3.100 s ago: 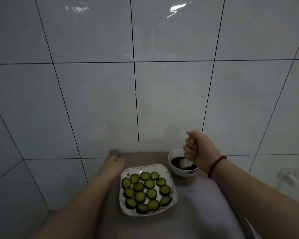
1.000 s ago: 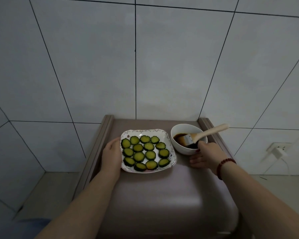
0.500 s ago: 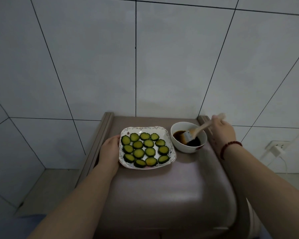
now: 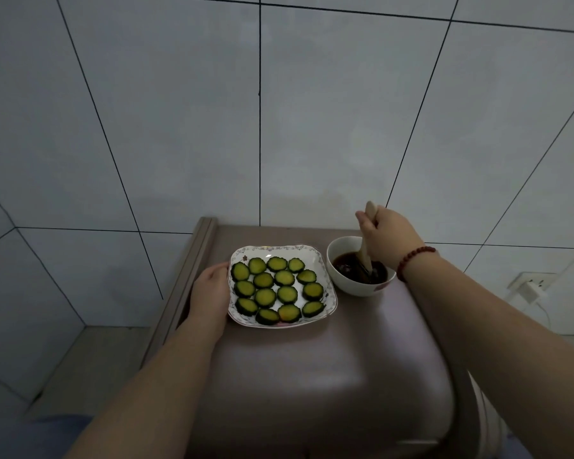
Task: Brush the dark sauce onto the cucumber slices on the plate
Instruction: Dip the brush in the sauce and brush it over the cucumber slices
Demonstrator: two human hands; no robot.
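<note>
Several green cucumber slices [image 4: 275,289] lie in rows on a white square plate [image 4: 315,321] with a patterned rim, on a brown surface. My left hand [image 4: 209,298] rests against the plate's left edge. To the right of the plate stands a white bowl [image 4: 355,288] of dark sauce [image 4: 348,268]. My right hand [image 4: 390,238] grips the pale wooden handle of a brush [image 4: 365,251], held almost upright over the bowl. The brush's bristles dip into the sauce.
The brown surface [image 4: 312,376] has a raised rail [image 4: 183,279] along its left side and a rounded front edge. A tiled wall [image 4: 259,111] stands right behind it. A wall socket with a white plug [image 4: 529,288] is at the right.
My right hand has closed round the brush handle and swung it from a slant to nearly upright, bristles in the sauce. The left hand stays at the plate's edge.
</note>
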